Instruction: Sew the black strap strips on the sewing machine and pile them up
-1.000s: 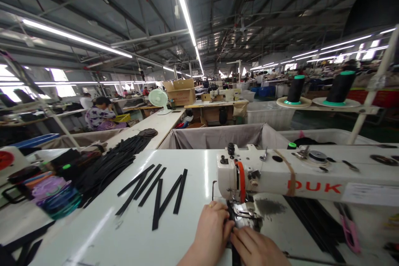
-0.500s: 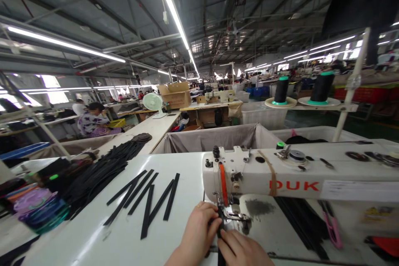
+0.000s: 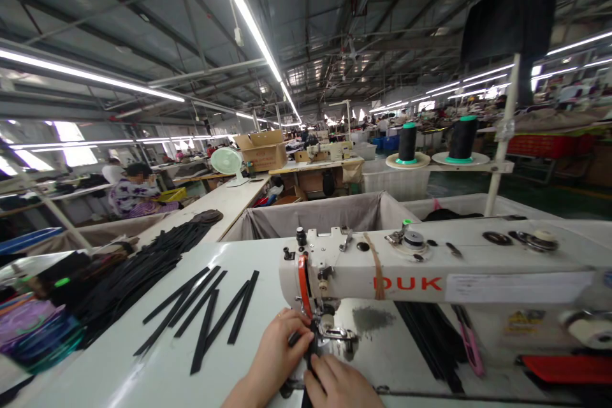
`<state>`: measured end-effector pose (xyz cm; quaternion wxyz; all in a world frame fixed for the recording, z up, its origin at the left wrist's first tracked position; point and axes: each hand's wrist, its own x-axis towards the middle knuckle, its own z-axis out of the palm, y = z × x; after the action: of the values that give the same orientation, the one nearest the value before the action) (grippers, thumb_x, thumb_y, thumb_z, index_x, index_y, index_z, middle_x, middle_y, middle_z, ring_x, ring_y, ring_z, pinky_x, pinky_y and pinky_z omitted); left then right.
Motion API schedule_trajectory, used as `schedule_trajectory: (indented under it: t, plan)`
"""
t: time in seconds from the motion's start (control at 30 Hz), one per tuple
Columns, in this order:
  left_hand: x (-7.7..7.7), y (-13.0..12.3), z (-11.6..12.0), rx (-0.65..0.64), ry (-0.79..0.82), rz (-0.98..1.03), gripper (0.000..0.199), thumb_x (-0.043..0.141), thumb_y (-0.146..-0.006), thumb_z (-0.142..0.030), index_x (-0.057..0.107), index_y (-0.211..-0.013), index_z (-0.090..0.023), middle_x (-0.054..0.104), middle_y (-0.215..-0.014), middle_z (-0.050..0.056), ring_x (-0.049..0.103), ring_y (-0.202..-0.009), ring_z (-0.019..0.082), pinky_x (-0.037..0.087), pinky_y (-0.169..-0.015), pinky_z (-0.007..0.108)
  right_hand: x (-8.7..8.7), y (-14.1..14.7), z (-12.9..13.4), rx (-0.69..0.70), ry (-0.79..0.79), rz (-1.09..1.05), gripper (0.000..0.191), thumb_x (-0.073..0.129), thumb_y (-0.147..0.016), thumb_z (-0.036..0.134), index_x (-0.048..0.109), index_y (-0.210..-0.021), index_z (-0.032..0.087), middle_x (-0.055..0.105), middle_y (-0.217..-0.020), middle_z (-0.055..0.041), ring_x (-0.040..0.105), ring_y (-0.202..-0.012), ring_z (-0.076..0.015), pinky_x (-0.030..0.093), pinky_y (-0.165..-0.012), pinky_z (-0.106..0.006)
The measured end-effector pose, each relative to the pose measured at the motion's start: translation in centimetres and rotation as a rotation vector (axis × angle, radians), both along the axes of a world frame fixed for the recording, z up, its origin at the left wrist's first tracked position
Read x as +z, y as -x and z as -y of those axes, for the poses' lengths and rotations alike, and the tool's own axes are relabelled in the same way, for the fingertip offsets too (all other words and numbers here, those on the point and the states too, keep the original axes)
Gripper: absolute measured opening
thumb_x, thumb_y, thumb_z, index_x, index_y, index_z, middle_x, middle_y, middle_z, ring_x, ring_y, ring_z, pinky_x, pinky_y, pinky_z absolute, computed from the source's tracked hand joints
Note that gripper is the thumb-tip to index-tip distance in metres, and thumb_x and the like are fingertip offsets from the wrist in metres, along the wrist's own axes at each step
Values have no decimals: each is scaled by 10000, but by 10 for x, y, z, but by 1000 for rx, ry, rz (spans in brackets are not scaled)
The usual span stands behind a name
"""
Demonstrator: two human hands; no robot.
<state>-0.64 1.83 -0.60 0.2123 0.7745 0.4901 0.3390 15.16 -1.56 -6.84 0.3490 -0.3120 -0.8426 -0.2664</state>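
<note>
A white sewing machine [image 3: 411, 268] with red letters stands at the lower right. Under its needle end lies a dark fabric strip [image 3: 313, 345]. My left hand [image 3: 273, 350] pinches the strip beside the presser foot, fingers bent. Just below and to the right, my right hand [image 3: 339, 382] has its fingers closed on the same strip nearer the table edge. Several black strips [image 3: 203, 331] lie spread on the white table to the left. More dark strips [image 3: 428, 338] rest beneath the machine arm, with pink-handled snips [image 3: 471, 347] beside them.
A long heap of black strips [image 3: 143, 261] lies farther left, near a purple and teal container [image 3: 41, 331]. Behind the machine are a cloth-lined bin [image 3: 315, 217], two thread cones [image 3: 407, 143] and a green fan [image 3: 227, 161]. A seated person [image 3: 136, 191] is at far left.
The view has turned slightly right, so machine, strips and hands appear farther left. Both hands stay on the strip at the presser foot, with little visible movement against the machine.
</note>
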Motion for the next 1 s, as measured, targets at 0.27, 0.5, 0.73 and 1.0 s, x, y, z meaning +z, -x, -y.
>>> schedule_trajectory:
  t: [0.27,0.5,0.73,1.0]
  plan:
    - [-1,0,2,-4,2,-11,155,597,-798,-131,668,-675,-196,695,-908,49,616,-902,206,480,-831,317,1,0,-1,1,-14,3,46,571,-868,217,563,-863,172,646,-753,-31,570,-617,-158,392,-441,-246]
    - [-1,-1,3,-23,-33,-7,150,592,-792,-110,679,-701,-191,695,-924,61,614,-913,212,491,-835,332,9,-2,0,8,-9,-2,49,532,-891,203,536,-848,179,588,-723,-8,538,-597,-149,366,-447,-258]
    - [3,2,8,-84,-52,-40,175,553,-826,-120,712,-788,-182,693,-973,84,611,-926,214,502,-849,337,21,-4,3,48,90,-6,52,512,-890,180,550,-923,188,575,-729,8,543,-615,-150,383,-499,-273]
    - [6,6,12,-127,-5,-78,185,583,-809,-89,739,-825,-187,696,-1046,70,590,-976,237,482,-899,374,37,-9,13,92,238,0,225,488,-842,112,579,-1040,172,630,-835,-27,583,-726,-179,450,-630,-283]
